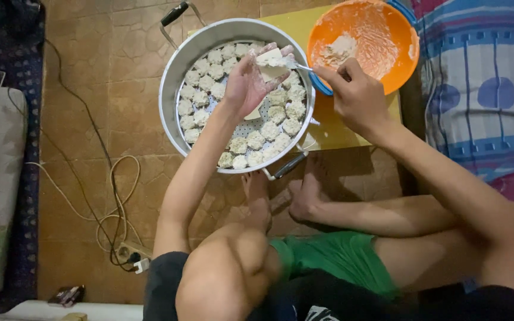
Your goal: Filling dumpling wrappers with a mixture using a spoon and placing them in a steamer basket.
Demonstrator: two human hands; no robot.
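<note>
My left hand [250, 80] hovers over a round metal steamer tray [174, 77] and cups a pale square dumpling wrapper [270, 64] in its palm. My right hand [352, 89] grips a spoon [297, 65] whose tip rests on the wrapper. Several small pale dumplings [257, 139] line the perforated tray in rows. An orange bowl [388, 35] with a lump of pale filling [337, 49] sits just right of the tray.
Bowl and tray rest on a low yellow board [340, 134] on the tiled floor. My crossed legs and bare feet [304, 196] lie below it. White cables [111, 202] and a power strip [132, 252] lie at the left. A striped cloth [483, 83] covers the right.
</note>
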